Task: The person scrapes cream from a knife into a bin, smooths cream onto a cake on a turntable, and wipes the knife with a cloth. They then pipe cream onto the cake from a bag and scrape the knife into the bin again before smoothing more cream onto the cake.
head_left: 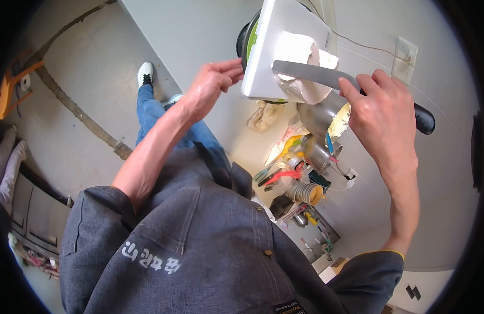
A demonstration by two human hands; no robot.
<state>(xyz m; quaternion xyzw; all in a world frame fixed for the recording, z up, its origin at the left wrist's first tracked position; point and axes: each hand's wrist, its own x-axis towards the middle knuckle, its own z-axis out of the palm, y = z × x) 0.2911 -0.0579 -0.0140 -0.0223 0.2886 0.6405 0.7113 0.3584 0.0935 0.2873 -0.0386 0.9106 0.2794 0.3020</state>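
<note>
A long flat palette knife point(307, 72) with a black handle is gripped in my right hand point(383, 112), its blade lying across a block covered in white cream point(295, 48). Below the blade hangs a pale, glossy flap point(311, 90). The creamy block sits on a white square board point(269, 63), on top of a round turntable point(248, 44) with a black rim and green surface. My left hand point(213, 83) has its fingers stretched out, tips right at the turntable's rim.
Beside the board are a metal bowl point(318, 118) with pale cream at its rim and a crumpled cloth point(264, 116). Further along lie a metal jug point(316, 152), stacked cups point(304, 192) and assorted tools. A wall socket point(404, 58) has a cord. An orange stool point(12, 89) stands on the floor.
</note>
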